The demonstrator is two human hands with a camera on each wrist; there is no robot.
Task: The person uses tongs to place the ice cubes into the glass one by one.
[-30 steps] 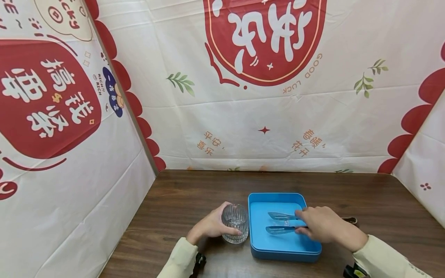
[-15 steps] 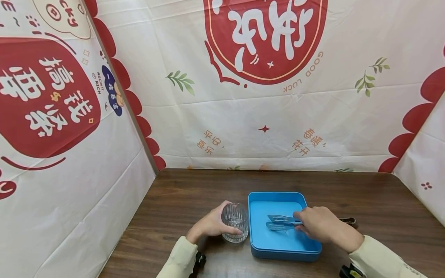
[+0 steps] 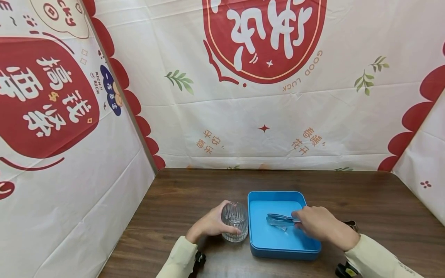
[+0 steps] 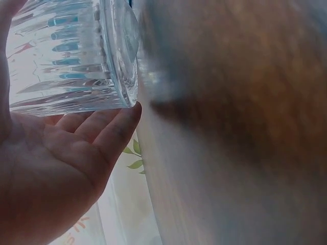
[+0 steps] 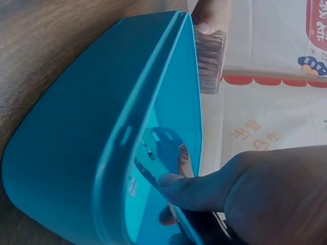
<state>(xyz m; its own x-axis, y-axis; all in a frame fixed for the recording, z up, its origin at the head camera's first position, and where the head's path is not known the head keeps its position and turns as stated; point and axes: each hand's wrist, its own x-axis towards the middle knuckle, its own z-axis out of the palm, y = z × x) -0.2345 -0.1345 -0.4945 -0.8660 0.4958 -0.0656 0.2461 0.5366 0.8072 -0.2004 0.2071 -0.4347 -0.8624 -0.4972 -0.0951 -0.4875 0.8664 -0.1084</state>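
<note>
My left hand (image 3: 210, 224) grips a ribbed clear drinking glass (image 3: 236, 221) that stands upright just left of a blue rectangular box (image 3: 274, 253). In the left wrist view the glass (image 4: 61, 66) has fingers along its side. My right hand (image 3: 317, 222), over the box's right side, holds a pair of metal tongs (image 3: 279, 219), their tips close together inside the box. A small transparent piece, like an ice cube (image 3: 283, 228), shows right at the tips. The right wrist view shows slots in the tong head (image 5: 153, 148) and the clear piece (image 5: 132, 187) below it.
The box and glass stand on a dark wooden table (image 3: 194, 185). A printed white cloth (image 3: 236, 116) hangs behind the table, and another cloth panel (image 3: 87, 193) lines the left side. The tongs' looped end (image 3: 352, 224) sticks out beyond the right wrist.
The tongs' two arms have come from spread apart to nearly together over the clear piece. The right hand has shifted slightly left. The left hand and glass have stayed put.
</note>
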